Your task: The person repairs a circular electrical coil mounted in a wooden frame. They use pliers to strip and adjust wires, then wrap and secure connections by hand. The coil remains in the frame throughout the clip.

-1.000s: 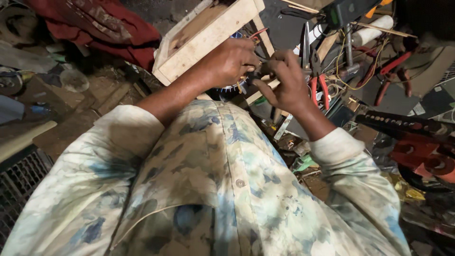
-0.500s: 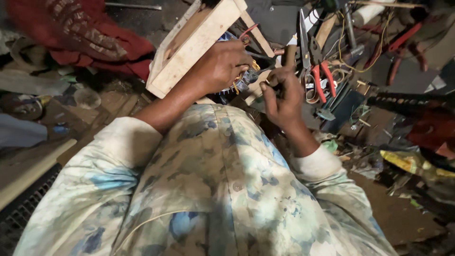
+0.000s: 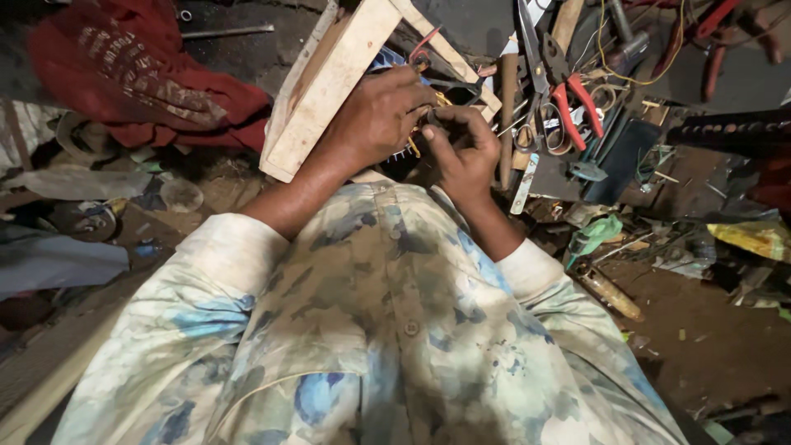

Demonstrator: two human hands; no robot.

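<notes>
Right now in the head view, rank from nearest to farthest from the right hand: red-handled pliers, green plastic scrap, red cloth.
1. red-handled pliers, just right of the right hand.
2. green plastic scrap, lower right.
3. red cloth, far left.

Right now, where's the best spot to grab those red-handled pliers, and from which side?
Take the red-handled pliers by the two red grips, coming from the near side: the handles splay open toward the person, while the metal nose points away among scissors and wires.
</notes>
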